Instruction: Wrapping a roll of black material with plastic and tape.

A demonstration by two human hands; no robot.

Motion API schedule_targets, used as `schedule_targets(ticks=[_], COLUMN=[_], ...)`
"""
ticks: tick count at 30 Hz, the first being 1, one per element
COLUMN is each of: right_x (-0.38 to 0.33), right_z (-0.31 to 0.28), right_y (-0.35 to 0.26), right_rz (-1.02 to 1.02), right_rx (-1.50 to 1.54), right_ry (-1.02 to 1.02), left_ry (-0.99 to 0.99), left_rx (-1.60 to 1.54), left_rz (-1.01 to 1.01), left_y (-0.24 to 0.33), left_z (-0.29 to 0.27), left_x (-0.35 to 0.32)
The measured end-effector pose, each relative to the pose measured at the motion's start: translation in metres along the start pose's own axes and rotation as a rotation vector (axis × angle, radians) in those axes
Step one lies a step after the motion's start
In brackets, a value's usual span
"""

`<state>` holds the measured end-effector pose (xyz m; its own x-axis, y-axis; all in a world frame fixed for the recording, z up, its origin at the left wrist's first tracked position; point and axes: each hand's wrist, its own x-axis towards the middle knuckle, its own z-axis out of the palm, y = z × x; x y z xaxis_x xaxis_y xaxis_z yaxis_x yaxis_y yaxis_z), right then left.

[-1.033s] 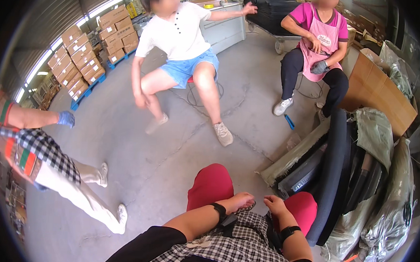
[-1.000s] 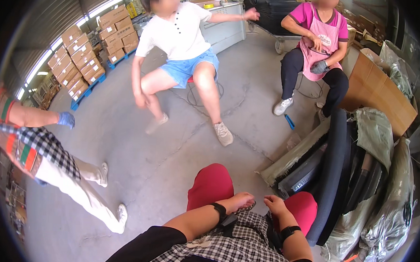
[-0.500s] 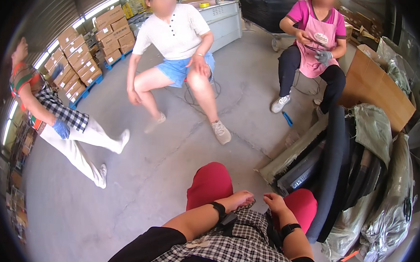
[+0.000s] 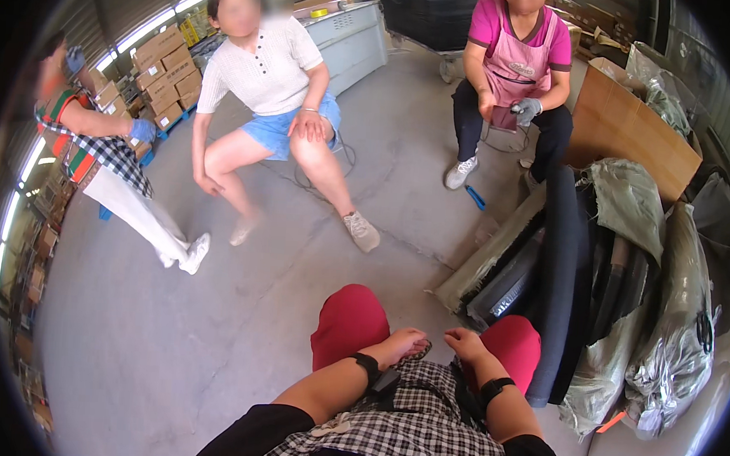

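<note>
My left hand (image 4: 405, 343) rests by my left knee in red trousers (image 4: 350, 326), its fingers curled inward. A bit of dark checked fabric shows just below its fingertips; I cannot make out whether they grip it. My right hand (image 4: 464, 344) is beside my right knee, fingers also bent in, and what they hold, if anything, is hidden. A small gap lies between the hands. Black bands circle both wrists. Across my lap spreads a black-and-white checked apron (image 4: 405, 412).
Rolled dark material (image 4: 558, 288) and plastic-wrapped bundles (image 4: 664, 343) stand close on my right, before a large cardboard sheet (image 4: 630, 130). A blue-handled tool (image 4: 475, 197) lies on the floor. Two people sit opposite; another stands at left near stacked cartons (image 4: 171, 73).
The view has shifted slightly, while my hands keep nearly the same pose. The person at left has turned and raised a gloved hand. The person in pink has lowered a dark red flat item.
</note>
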<state>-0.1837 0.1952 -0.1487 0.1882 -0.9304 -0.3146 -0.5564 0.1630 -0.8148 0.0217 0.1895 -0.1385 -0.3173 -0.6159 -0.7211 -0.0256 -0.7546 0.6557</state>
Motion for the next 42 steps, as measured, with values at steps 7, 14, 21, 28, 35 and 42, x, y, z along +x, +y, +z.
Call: schedule_targets(ticks=[7,14,21,28,35,42], right_x=[0.001,0.002,0.001,0.002,-0.002,0.001], right_z=[-0.001,-0.001,-0.002,0.0,-0.005,-0.002], right_y=[-0.004,-0.007,-0.005,-0.005,-0.015,-0.01], right_rz=[0.016,0.02,0.009,0.058,0.103,0.089], right_rx=[-0.011,0.0,-0.022,-0.011,0.029,0.018], right_ry=[-0.027,-0.047,-0.034,-0.042,-0.059,-0.061], left_ry=[-0.024,-0.028,-0.023,0.015,-0.006,-0.048], left_rx=[-0.023,0.007,-0.041,-0.011,0.031,-0.012], left_rz=[0.029,0.004,0.009,-0.001,-0.019,0.013], left_y=[-0.005,0.0,0.001,0.002,0.002,-0.003], left_z=[-0.006,-0.006,-0.003,-0.002,-0.004,-0.009], left_x=[0.006,0.004,0.004,0.0,0.005,0.007])
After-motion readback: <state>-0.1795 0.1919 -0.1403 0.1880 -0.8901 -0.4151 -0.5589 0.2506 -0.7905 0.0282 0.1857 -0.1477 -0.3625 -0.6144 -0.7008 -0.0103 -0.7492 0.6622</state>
